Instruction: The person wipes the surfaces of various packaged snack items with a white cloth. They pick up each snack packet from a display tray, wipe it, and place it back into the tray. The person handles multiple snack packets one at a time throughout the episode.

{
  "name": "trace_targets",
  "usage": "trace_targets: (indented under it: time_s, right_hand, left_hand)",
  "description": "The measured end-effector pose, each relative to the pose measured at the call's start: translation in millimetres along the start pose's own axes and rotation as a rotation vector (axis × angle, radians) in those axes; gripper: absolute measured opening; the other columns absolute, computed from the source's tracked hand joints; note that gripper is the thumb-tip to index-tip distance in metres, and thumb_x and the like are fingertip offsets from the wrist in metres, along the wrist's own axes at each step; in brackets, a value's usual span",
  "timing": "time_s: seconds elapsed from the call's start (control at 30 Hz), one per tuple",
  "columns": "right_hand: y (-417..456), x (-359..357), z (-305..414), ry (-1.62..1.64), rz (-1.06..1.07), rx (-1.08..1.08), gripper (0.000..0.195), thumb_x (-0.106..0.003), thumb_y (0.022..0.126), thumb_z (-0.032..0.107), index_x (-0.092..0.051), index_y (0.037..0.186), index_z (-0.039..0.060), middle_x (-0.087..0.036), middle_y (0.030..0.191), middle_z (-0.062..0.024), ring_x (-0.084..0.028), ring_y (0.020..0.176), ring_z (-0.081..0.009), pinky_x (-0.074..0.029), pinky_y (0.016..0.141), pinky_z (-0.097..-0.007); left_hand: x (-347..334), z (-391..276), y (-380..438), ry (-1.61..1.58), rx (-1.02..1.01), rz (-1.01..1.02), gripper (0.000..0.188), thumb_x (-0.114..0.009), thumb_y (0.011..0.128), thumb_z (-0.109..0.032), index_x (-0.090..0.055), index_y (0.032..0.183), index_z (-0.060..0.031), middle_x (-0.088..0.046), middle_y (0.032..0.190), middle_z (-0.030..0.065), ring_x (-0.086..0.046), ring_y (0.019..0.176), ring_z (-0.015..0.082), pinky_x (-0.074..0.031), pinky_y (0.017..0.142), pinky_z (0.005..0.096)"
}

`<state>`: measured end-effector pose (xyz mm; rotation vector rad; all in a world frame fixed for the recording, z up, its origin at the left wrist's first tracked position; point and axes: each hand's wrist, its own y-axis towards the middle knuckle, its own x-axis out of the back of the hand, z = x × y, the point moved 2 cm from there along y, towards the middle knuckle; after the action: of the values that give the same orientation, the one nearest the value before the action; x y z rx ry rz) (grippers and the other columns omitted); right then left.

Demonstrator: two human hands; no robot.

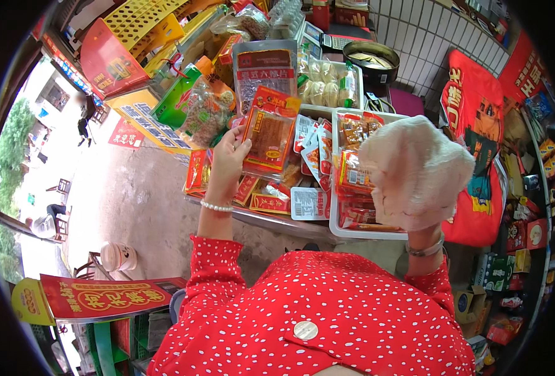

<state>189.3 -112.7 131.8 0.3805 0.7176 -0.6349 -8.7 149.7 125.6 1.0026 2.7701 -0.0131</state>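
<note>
My left hand [228, 157] grips the lower left edge of a flat red-and-yellow snack packet [272, 134] with a clear window showing brown food. The packet is raised above the goods on the counter. A crumpled white cloth [416, 169] covers nearly all of my right hand [423, 235], whose fingers are hidden; the cloth hangs over the right part of a white plastic tray [335, 211]. Inside that tray are red snack packets [352, 171]. Small white-and-red sachets [311, 145] lie just left of it.
Behind stand a large grey snack pouch [265, 66], a tray of wrapped pale rounded items [327, 87], a round dark tin [371, 58] and a calculator [336, 41]. Large red bags [477, 117] hang at right beside stocked shelves. A bucket [118, 256] and distant people are at left.
</note>
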Motion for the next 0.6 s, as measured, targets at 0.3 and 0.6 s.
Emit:
trace_targets:
  time_s: [0.3,0.6]
  right_hand:
    - [11,-27,-58,-0.099,0.131,-0.184,0.025,-0.066,0.076,0.016,-0.057,0.094,0.0007,-0.059,0.089,-0.0057,-0.056,0.077,-0.0131,-0.046,0.066,-0.0259]
    - [4,-23,-63,-0.491,-0.073,0.057,0.013,-0.059,0.082,0.013,-0.059,0.089,0.0011,-0.059,0.080,-0.0013,-0.053,0.069,-0.0056,-0.045,0.058,-0.0219]
  left_hand:
    - [-93,1,-56,-0.274,0.006,0.156,0.027,-0.049,0.086,-0.006,-0.049,0.112,0.0027,-0.058,0.103,0.0083,-0.056,0.090,0.0135,-0.046,0.080,0.0270]
    - [-106,23,-70,0.051,0.037,0.398,0.032,-0.059,0.079,-0.005,-0.050,0.109,0.0026,-0.061,0.093,0.0051,-0.055,0.082,0.0074,-0.046,0.071,0.0229]
